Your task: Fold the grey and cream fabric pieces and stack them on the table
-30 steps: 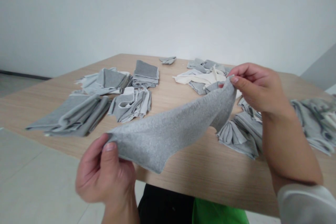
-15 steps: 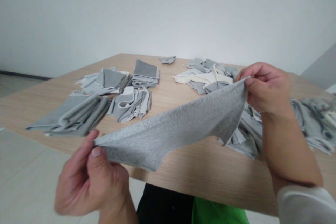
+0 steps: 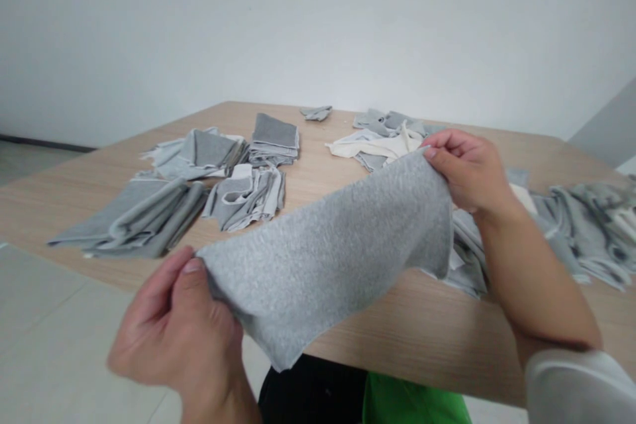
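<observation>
A grey piece of knit fabric (image 3: 328, 258) hangs in the air between my two hands, above the front edge of the table. My left hand (image 3: 179, 324) pinches its left upper corner between thumb and fingers. At the upper right corner, my right hand (image 3: 464, 169) grips it in the same kind of pinch. The upper edge slopes up toward the right, and the lower edge curves inward between two drooping corners. The fabric's broad side faces me.
On the wooden table (image 3: 318, 175), folded grey fabric (image 3: 134, 215), a ragged-edged pile (image 3: 246, 195) and a neat stack (image 3: 274, 139) lie left. Mixed grey and cream scraps (image 3: 377, 142) lie farther back. More grey cloth (image 3: 591, 232) is at right. A green bag-like item (image 3: 412, 401) shows below.
My right hand has moved left and slightly down, bringing the corners closer together. The fabric has slackened and turned, showing more of its broad side.
</observation>
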The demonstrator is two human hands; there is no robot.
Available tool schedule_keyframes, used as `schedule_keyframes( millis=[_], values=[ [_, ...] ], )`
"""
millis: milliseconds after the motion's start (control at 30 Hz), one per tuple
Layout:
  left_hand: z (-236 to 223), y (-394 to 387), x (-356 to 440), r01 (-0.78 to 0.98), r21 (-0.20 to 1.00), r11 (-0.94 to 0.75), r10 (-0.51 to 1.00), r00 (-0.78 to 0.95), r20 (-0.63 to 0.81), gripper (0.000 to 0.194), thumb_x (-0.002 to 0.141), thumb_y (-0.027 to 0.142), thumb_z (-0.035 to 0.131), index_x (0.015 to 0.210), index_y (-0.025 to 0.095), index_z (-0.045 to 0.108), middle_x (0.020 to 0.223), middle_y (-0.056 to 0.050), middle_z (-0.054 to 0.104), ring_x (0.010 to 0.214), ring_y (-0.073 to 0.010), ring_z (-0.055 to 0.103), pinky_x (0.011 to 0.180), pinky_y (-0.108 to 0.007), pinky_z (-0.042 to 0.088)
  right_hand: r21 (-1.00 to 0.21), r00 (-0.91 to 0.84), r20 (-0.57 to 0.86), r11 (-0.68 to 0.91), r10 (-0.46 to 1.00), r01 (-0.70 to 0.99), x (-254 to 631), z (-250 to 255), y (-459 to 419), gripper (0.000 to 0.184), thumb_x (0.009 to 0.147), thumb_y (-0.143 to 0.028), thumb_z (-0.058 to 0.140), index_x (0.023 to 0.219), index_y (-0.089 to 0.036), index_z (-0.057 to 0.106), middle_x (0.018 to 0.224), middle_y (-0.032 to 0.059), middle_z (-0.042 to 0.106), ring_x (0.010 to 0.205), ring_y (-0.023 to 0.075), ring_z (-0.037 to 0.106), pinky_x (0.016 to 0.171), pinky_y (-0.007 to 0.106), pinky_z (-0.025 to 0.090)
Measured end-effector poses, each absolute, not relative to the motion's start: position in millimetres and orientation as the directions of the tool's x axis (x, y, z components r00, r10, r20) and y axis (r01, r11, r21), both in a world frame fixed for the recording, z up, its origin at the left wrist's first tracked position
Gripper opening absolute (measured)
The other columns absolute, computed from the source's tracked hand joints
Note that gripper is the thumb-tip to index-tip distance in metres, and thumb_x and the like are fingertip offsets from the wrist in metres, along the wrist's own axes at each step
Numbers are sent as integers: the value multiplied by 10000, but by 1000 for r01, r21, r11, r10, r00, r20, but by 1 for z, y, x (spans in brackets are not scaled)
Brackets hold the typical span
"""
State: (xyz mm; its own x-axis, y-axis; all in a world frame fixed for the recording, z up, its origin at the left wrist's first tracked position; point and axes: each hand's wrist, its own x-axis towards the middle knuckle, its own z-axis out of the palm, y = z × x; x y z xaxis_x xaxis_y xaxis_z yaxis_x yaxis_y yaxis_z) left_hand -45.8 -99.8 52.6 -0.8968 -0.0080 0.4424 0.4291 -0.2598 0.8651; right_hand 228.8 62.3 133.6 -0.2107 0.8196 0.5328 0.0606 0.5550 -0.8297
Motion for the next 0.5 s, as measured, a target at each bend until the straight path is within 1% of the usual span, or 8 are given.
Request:
schedule_keyframes(
  millis=[67,133,233,300,400,433,500],
  values=[
    [44,-98,-52,358,921,-152,138,-915,379,325,731,345,711,1012,185,743,887,-45,736,813,-224,677,844,-428,528,-827,-225,500,539,836,163,221,123,75,97,788,-253,621,824,-165,637,640,-40,558,525,83,449,486,199,316],
    [32,-94,-61,315,949,11,259,-918,301,307,742,350,681,1004,205,747,852,-32,730,776,-205,661,811,-391,527,-804,-246,450,509,859,308,210,111,91,131,812,-255,571,859,-155,640,673,-29,579,568,94,474,519,208,337],
    [17,-88,-72,307,926,220,401,-894,201,321,746,368,652,1015,219,745,789,-27,716,694,-203,636,741,-382,523,-708,-262,315,410,912,576,191,92,117,187,855,-238,504,918,-140,650,766,7,633,647,111,524,565,219,370],
    [9,-85,-76,320,895,309,459,-875,155,343,747,372,634,1030,210,740,773,-38,710,654,-212,625,726,-401,517,-669,-269,253,369,929,645,178,79,134,178,862,-199,503,893,-120,659,786,32,652,694,126,552,598,229,394],
    [3,-81,-77,314,876,367,496,-862,101,345,731,345,627,1011,180,745,761,-70,708,654,-243,632,731,-440,513,-622,-289,174,333,941,709,161,59,156,157,874,-153,521,850,-106,670,778,46,661,763,152,589,679,253,441],
    [2,-80,-76,313,874,372,504,-859,93,348,726,333,626,1009,168,745,771,-83,711,675,-258,641,736,-448,512,-605,-294,146,321,944,729,156,52,161,145,882,-160,539,849,-104,669,794,47,664,788,160,602,712,268,461],
    [-1,-78,-76,311,870,383,520,-851,75,367,725,313,618,1029,144,737,790,-104,717,715,-279,656,741,-455,514,-577,-300,97,299,949,760,148,38,171,152,907,-235,572,928,-111,657,903,50,667,847,172,623,767,316,505]
  ],
)
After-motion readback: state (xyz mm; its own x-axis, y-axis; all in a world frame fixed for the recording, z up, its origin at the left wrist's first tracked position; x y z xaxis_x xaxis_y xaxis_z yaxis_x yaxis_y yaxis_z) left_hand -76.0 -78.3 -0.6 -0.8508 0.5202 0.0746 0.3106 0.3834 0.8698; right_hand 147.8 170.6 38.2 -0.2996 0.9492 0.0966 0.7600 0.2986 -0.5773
